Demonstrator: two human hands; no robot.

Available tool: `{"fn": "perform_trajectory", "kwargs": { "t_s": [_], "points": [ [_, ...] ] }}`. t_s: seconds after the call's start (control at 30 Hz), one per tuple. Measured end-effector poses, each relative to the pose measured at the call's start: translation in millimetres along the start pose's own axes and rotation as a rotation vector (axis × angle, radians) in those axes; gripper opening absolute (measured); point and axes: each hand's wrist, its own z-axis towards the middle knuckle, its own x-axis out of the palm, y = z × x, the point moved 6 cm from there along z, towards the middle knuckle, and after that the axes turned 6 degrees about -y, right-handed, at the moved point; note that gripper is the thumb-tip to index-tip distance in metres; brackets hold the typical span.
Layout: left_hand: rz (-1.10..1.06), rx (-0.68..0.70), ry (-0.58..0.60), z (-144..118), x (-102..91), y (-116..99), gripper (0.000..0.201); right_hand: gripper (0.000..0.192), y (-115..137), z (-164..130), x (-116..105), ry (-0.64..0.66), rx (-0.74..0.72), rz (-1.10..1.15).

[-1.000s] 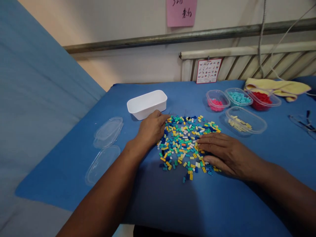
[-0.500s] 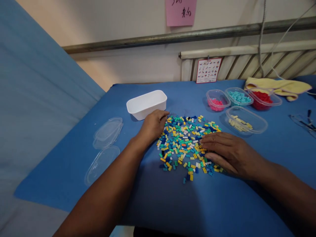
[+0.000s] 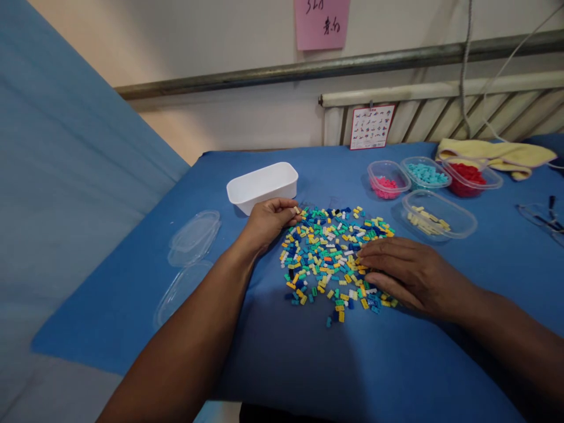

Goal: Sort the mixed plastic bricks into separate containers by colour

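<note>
A pile of small bricks in yellow, green, blue and white lies spread on the blue table. My left hand sits at the pile's upper left corner, fingers curled, pinching a small pale brick between thumb and fingertips. Just beyond it stands an empty white rectangular tub. My right hand lies flat, fingers spread, on the right side of the pile, covering some bricks.
Four clear tubs stand at the back right: pink bricks, light blue bricks, red bricks, pale yellow bricks. Clear lids lie at the left. A yellow cloth and glasses sit far right.
My left hand has turned and lifted slightly at the pile's corner, its fingers closing on a small pale brick. My right hand has barely shifted on the pile.
</note>
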Motion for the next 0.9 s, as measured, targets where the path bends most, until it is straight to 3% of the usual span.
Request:
{"fn": "perform_trajectory", "kwargs": {
  "t_s": [0.33, 0.5, 0.7, 0.8, 0.9],
  "points": [
    [0.021, 0.035, 0.031, -12.1, 1.6, -13.5, 0.011, 0.019, -11.5, -2.8, -9.0, -0.028, 0.037, -0.062],
    [0.096, 0.092, 0.059, -12.8, 0.7, -16.9, 0.011, 0.017, -13.1, -3.2, -5.9, 0.028, 0.026, -0.034],
    [0.110, 0.172, 0.059, -14.7, -1.9, -24.2, 0.022, 0.011, -13.2, -3.6, -9.6, 0.024, 0.022, -0.007],
    [0.114, 0.185, 0.107, -25.4, 6.9, -31.3, 0.026, 0.015, -16.4, -5.3, -15.5, -0.072, 0.075, -0.083],
    [0.172, 0.177, 0.233, -51.1, 31.2, -33.3, 0.028, 0.025, -13.3, -4.6, -17.1, -0.141, 0.136, -0.094]
  ]
}}
